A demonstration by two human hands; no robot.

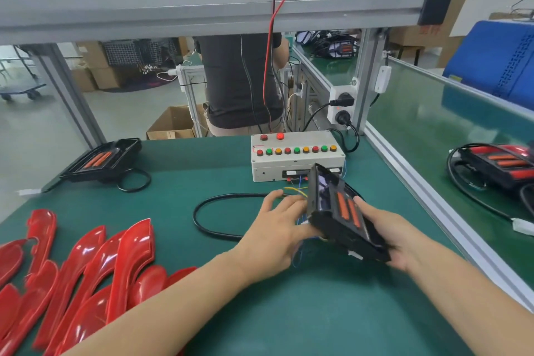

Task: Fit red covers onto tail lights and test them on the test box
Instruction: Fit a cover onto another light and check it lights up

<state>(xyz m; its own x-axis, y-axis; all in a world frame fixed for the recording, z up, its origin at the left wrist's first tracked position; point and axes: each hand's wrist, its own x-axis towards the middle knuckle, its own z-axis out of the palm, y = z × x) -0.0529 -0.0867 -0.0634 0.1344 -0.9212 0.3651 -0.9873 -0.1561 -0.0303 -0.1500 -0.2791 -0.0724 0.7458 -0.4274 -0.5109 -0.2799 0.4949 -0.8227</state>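
Far left on green tabletop (289, 312): heaped red covers (86, 263), glossy, thin, likely light, slippery, scratch-prone; best taken by the edges. Centre: left hand (277, 231), fingers spread, steadying bare black tail light (344, 214) held just before test box (297, 157). Right: right hand (384, 240) curled under housing, gripping; rigid shell, trailing wires probably delicate.

bright, even light; wide-angle edge bending

A green-matted bench (173, 240) bears red covers (86, 263), a test box (297, 157), and a black tail light (101, 160).
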